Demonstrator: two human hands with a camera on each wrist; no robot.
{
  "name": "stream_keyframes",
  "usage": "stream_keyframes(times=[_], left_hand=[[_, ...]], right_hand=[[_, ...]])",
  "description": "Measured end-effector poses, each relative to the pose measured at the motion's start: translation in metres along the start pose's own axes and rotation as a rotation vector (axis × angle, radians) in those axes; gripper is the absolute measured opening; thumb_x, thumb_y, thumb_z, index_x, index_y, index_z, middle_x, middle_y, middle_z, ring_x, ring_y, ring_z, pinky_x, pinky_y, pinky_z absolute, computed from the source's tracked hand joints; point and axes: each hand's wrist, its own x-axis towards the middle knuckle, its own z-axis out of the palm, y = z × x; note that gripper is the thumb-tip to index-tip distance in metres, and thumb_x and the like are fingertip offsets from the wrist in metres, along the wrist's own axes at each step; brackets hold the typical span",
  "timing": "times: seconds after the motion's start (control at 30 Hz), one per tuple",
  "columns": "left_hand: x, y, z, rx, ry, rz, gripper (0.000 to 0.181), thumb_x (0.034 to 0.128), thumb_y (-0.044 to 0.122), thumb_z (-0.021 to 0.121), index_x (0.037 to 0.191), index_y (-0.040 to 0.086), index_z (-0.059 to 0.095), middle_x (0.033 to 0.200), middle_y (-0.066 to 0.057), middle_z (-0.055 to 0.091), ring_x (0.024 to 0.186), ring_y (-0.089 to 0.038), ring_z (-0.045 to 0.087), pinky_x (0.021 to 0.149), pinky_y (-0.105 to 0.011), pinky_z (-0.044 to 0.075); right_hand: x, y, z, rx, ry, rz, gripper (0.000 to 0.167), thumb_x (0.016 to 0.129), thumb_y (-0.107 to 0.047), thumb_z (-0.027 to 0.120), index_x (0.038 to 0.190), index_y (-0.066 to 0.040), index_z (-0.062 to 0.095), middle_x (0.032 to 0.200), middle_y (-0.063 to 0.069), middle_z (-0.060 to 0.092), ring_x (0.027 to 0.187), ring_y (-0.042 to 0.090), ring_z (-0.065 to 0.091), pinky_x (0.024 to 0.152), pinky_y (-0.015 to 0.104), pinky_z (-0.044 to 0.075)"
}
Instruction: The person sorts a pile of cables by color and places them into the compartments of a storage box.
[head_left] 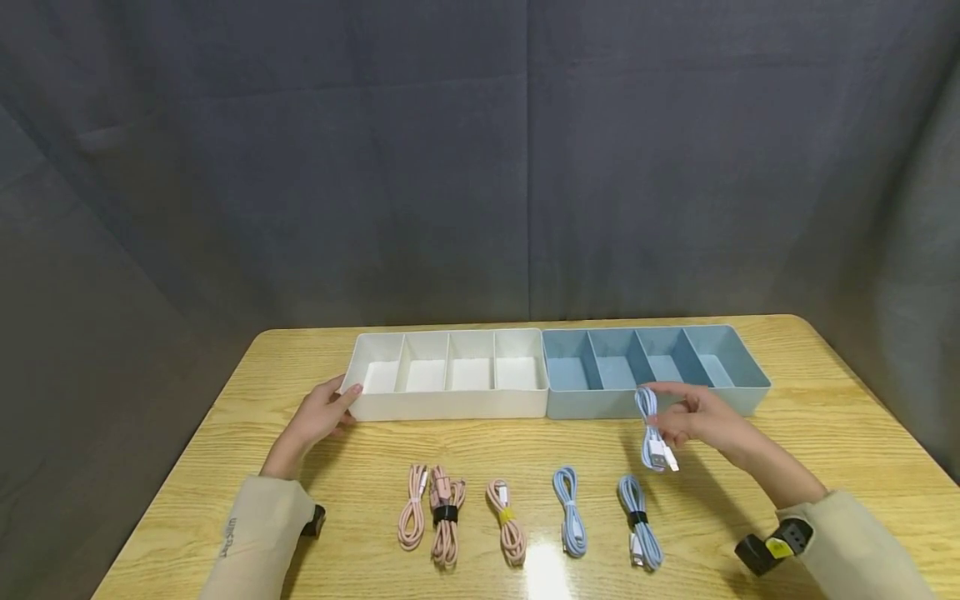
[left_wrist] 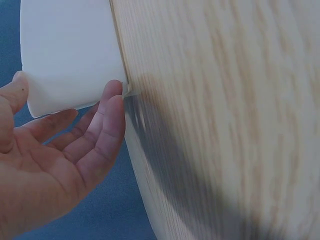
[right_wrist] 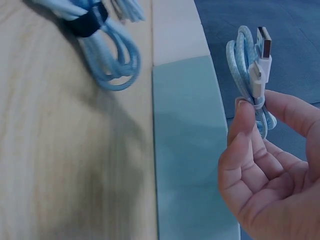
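My right hand [head_left: 693, 417] pinches a coiled light-blue USB cable [head_left: 649, 429] between thumb and fingers, holding it up before the blue divided box [head_left: 592, 406]. In the right wrist view, that cable's metal USB plug [right_wrist: 265, 45] and white connector point upward beside the loops. At the left end of the white divided box [head_left: 450, 407], my left hand [head_left: 322, 412] holds the front corner, its thumb near the rim. The left wrist view shows bent fingers [left_wrist: 107, 130] along the box's end, fingertips at its edge.
Three coiled pink cables, [head_left: 411, 512] one left, a black-strapped cable [head_left: 445, 533] and a yellow-tied cable [head_left: 510, 533], lie in front. Right of them are a blue coil [head_left: 572, 517] and a black-strapped blue coil [head_left: 639, 525]. A grey curtain [head_left: 450, 167] hangs behind the wooden table [head_left: 360, 467].
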Motion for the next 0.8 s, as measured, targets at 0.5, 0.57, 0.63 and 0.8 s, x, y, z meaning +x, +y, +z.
stream_keyframes(times=[0.5, 0.57, 0.63, 0.8], left_hand=[[-0.002, -0.001, -0.001, -0.01, 0.01, -0.007, 0.056, 0.0979, 0.029, 0.042, 0.136, -0.01, 0.03, 0.098, -0.027, 0.056, 0.075, -0.028, 0.061, 0.058, -0.037, 0.052], [-0.002, -0.001, -0.001, -0.01, 0.01, -0.012, 0.056, 0.0977, 0.03, 0.042, 0.136, -0.01, 0.031, 0.099, -0.027, 0.056, 0.075, -0.028, 0.062, 0.058, -0.037, 0.052], [-0.002, -0.002, -0.001, -0.007, 0.006, -0.013, 0.058, 0.0975, 0.032, 0.042, 0.136, -0.01, 0.03, 0.099, -0.027, 0.056, 0.076, -0.028, 0.062, 0.058, -0.037, 0.052], [-0.003, -0.003, -0.001, -0.01, 0.006, -0.029, 0.058, 0.0976, 0.032, 0.042, 0.137, -0.009, 0.029, 0.101, -0.027, 0.056, 0.079, -0.028, 0.062, 0.059, -0.037, 0.052]], right_hand=[[0.024, -0.022, -0.004, 0.014, 0.048, 0.028, 0.066, 0.087, -0.014, 0.062, 0.138, 0.007, 0.026, 0.06, -0.002, 0.048, 0.059, 0.011, 0.048, 0.06, 0.031, 0.046], [0.028, -0.025, -0.006, 0.018, 0.062, 0.033, 0.066, 0.086, -0.013, 0.063, 0.138, 0.007, 0.027, 0.061, -0.002, 0.05, 0.059, 0.01, 0.048, 0.059, 0.029, 0.047], [0.031, -0.029, -0.008, 0.017, 0.075, 0.032, 0.065, 0.086, -0.012, 0.063, 0.137, 0.007, 0.028, 0.062, -0.002, 0.053, 0.058, 0.009, 0.049, 0.058, 0.028, 0.047], [0.04, -0.037, -0.012, 0.019, 0.061, 0.019, 0.064, 0.087, -0.01, 0.061, 0.138, 0.007, 0.027, 0.061, -0.002, 0.054, 0.058, 0.009, 0.049, 0.058, 0.027, 0.046]])
